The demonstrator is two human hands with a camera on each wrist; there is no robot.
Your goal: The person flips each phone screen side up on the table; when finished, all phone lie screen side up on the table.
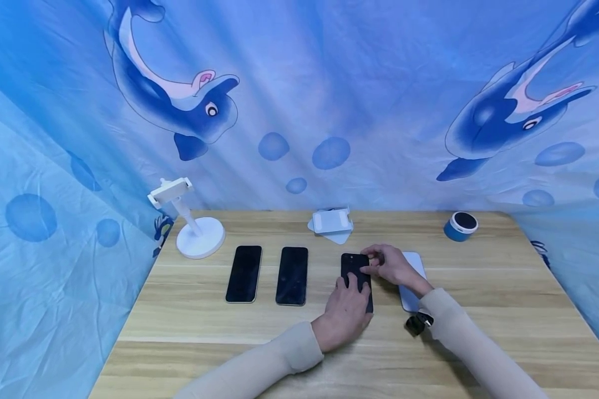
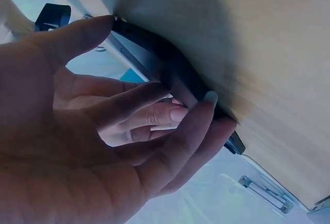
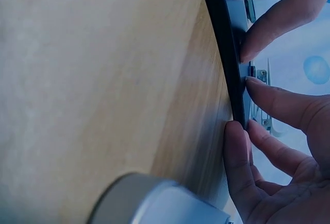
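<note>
A black phone point(image 1: 353, 262) lies near the table's middle, its back with the camera facing up. My left hand point(image 1: 343, 311) holds it from the near side, with fingers across its back and the thumb at the near right corner. At the far right corner, my right hand point(image 1: 388, 266) pinches the phone's edge between thumb and fingers. In the right wrist view, the fingertips point(image 3: 238, 134) of that hand meet the dark rim. The left wrist view shows the phone's dark side point(image 2: 175, 69) close to the tabletop. The phone's underside is hidden.
Two dark-screened phones point(image 1: 243, 274) lie to the left. A white phone stand point(image 1: 201, 238) is behind them. White packaging point(image 1: 331, 221) sits at the back, a blue speaker point(image 1: 461, 226) at the back right. A pale flat slab point(image 1: 410, 300) lies partly under my right forearm.
</note>
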